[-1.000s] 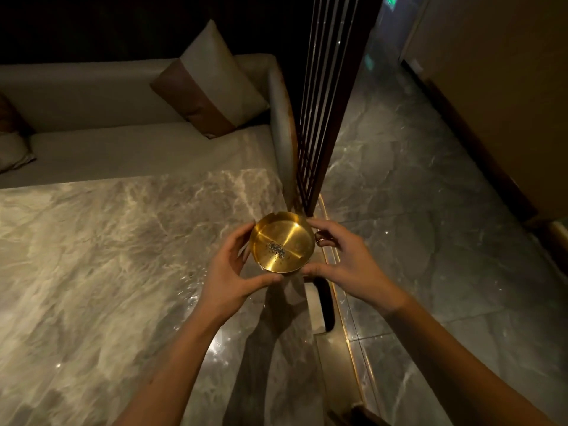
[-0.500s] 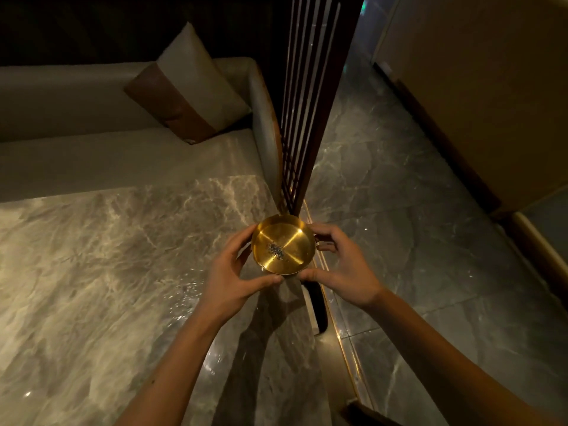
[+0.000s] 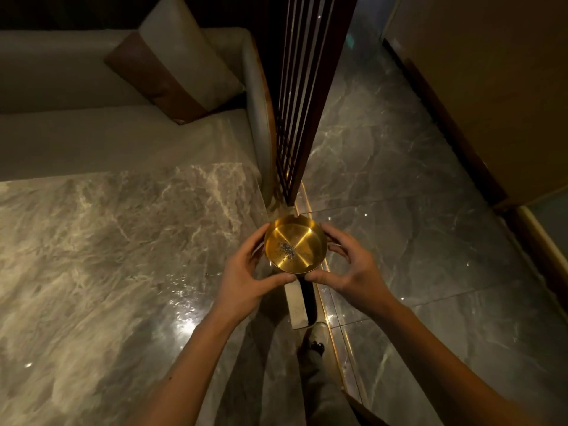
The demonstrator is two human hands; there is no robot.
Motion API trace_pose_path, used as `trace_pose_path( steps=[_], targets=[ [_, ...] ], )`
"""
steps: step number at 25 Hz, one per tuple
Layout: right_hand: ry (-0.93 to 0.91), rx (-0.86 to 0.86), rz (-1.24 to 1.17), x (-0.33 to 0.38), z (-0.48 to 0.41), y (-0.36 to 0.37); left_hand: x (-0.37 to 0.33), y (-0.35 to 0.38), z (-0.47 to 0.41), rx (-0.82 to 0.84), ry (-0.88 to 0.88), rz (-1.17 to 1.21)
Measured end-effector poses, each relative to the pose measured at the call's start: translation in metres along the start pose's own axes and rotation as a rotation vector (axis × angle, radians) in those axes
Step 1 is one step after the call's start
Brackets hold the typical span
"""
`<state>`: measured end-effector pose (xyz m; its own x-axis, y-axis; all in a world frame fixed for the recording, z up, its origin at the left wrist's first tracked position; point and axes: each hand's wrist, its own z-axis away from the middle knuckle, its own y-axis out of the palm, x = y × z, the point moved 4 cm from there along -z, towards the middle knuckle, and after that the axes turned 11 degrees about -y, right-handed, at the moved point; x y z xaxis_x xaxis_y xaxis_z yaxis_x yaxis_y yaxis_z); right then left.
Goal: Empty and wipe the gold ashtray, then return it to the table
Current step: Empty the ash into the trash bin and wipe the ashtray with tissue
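Observation:
I hold a round gold ashtray (image 3: 302,241) in the air with both hands, above the right edge of the grey marble table (image 3: 107,256). A small heap of grey ash (image 3: 286,249) lies near the middle of its dish. My left hand (image 3: 246,281) grips the ashtray's left side, thumb under the near rim. On the right side, my right hand (image 3: 349,269) holds it the same way. The ashtray is nearly level, tilted slightly toward me.
A beige sofa (image 3: 123,142) with a brown and cream cushion (image 3: 175,75) stands behind the table. A dark slatted wooden screen (image 3: 302,96) rises just beyond the ashtray. Polished grey floor tiles (image 3: 415,210) spread to the right, bounded by a tan wall (image 3: 491,87).
The ashtray has moved a little to the right, off the table's corner toward the floor side. Both hands kept their grip, and my view swung slightly right.

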<state>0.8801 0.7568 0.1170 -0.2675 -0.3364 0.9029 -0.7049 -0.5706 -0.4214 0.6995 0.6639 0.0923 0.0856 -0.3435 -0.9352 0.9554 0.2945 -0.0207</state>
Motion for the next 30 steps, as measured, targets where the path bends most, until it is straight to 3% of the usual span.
trace_pose_path(
  steps=[4, 15, 30],
  targets=[
    [0.017, 0.033, -0.043, -0.054, -0.007, -0.030, 0.016, 0.045, -0.027, -0.043, -0.109, -0.018],
    [0.290, 0.000, -0.294, -0.223, 0.007, -0.085, 0.086, 0.166, -0.105, -0.118, -0.372, -0.008],
    [0.630, 0.169, -0.429, -0.422, 0.048, 0.024, 0.291, 0.185, -0.156, -0.169, -0.659, 0.040]
  ],
)
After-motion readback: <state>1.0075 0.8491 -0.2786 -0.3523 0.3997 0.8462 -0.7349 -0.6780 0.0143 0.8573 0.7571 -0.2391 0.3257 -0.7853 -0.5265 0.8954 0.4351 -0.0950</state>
